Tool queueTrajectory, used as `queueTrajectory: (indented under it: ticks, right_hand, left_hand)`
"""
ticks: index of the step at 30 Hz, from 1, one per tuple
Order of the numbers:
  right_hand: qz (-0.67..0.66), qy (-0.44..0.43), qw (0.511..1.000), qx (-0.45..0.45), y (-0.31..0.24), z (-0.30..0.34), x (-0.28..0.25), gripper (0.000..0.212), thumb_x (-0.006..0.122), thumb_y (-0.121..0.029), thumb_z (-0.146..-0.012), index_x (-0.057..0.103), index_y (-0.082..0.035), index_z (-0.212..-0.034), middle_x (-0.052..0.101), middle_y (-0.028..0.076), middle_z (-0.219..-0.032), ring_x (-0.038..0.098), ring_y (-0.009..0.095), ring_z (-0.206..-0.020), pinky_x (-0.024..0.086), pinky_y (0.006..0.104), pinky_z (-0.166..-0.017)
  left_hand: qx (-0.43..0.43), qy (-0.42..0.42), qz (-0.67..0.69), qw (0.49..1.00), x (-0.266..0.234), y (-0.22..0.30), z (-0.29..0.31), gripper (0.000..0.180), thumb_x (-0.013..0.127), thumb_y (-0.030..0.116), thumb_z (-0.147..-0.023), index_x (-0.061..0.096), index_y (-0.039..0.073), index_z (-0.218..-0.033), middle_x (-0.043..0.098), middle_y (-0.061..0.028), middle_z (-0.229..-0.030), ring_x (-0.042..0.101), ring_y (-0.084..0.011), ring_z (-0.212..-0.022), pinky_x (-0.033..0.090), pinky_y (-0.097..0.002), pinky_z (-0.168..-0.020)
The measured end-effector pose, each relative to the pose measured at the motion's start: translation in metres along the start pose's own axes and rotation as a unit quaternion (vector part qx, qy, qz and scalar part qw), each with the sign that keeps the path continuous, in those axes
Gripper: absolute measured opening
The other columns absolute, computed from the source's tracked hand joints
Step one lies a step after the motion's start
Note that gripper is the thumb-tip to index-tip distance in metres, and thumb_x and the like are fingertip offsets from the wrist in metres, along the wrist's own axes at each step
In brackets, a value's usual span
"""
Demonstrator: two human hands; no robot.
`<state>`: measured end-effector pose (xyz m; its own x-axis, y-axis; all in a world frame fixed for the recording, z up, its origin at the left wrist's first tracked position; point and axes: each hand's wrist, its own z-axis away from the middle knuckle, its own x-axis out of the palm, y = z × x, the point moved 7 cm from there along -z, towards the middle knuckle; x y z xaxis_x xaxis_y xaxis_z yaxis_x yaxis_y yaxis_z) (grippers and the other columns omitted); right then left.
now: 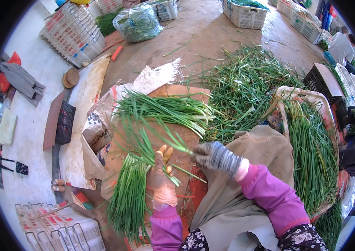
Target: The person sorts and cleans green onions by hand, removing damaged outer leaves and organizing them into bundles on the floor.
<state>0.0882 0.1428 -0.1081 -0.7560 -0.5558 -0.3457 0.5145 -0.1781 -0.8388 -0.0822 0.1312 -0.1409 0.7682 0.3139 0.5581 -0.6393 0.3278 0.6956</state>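
Cardboard on the floor carries 2 bundles of green onions. Left hand lies half open on stalks; right hand pinches 1 stalk, which could snap if tugged.

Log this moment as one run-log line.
left hand: on chive bundle | right hand: gripping single chive stalk | loose chive pile beyond

This is a produce sorting yard, open-air by the look of it: a bare dirt floor strewn with heaps of green onions, white plastic crates stacked along the top of the frame, a bagged bundle of greens upper left, another worker crouched upper right.
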Motion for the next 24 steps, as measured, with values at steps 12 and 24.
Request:
queueTrajectory:
  ticks: [12,24]
  right_hand:
    - [-0.156,0.139,0.974,-0.085,0.038,-0.004,0.027,0.029,0.056,-0.025,-0.085,0.06,-0.001,-0.101,0.064,0.016,-0.086,0.062,0.025,-0.082,0.047,0.0341,-0.074]
    - [-0.132,0.296,0.945,-0.051,0.078,0.002,-0.079,0.049,0.05,-0.046,-0.086,0.058,-0.002,-0.106,0.064,0.012,-0.097,0.062,0.024,-0.088,0.048,0.0367,-0.077]
  left_hand:
    - [0.064,0.017,-0.127,0.99,0.036,-0.011,0.012,0.028,0.063,0.015,-0.084,0.06,0.0,-0.108,0.059,-0.0006,-0.078,0.042,-0.0024,-0.05,0.032,-0.017,-0.041]
    - [0.149,-0.143,0.087,0.975,0.054,0.045,0.024,0.032,0.058,0.019,-0.087,0.054,0.003,-0.114,0.056,-0.0014,-0.081,0.049,-0.0079,-0.057,0.043,-0.025,-0.052]
